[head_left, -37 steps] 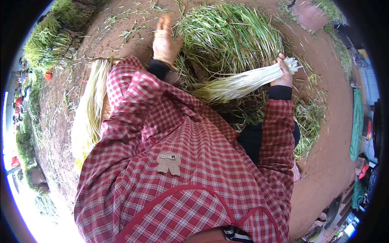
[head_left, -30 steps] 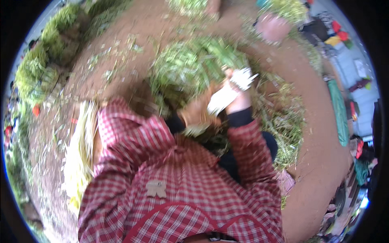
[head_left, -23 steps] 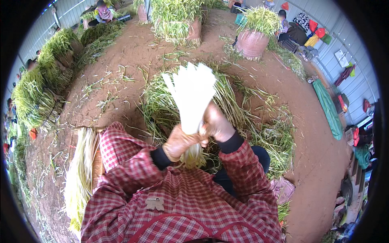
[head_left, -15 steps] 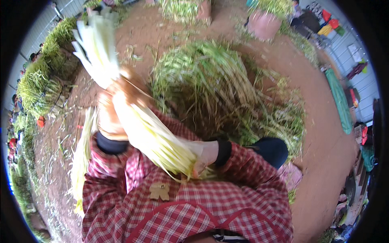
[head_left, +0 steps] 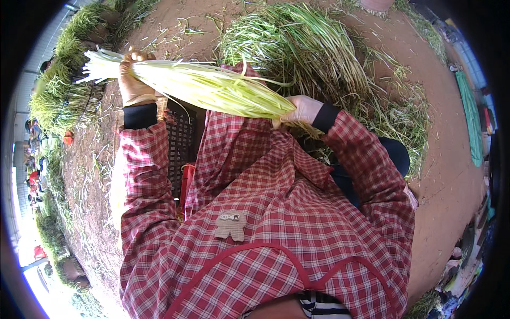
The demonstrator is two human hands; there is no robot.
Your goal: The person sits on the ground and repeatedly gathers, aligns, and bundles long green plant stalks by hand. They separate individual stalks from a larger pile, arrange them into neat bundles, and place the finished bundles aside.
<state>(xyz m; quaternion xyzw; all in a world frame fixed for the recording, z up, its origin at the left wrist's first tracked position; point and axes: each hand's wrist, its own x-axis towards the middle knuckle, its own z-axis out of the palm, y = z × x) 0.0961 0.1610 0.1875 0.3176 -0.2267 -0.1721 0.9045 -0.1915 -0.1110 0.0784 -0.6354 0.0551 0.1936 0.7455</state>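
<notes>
While the left hand [head_left: 135, 80] clamps the white root end of a long pale-green bundle of leafy stalks [head_left: 202, 87], the right hand [head_left: 303, 110] closes on its green tip end, holding it level above the red checked lap. Judged step: gathering and squaring the bundle. Next calls for an even grip. A loose green stalk heap [head_left: 319, 58] lies ahead on the earth floor; a black mesh crate [head_left: 180, 146], probably, sits below left.
</notes>
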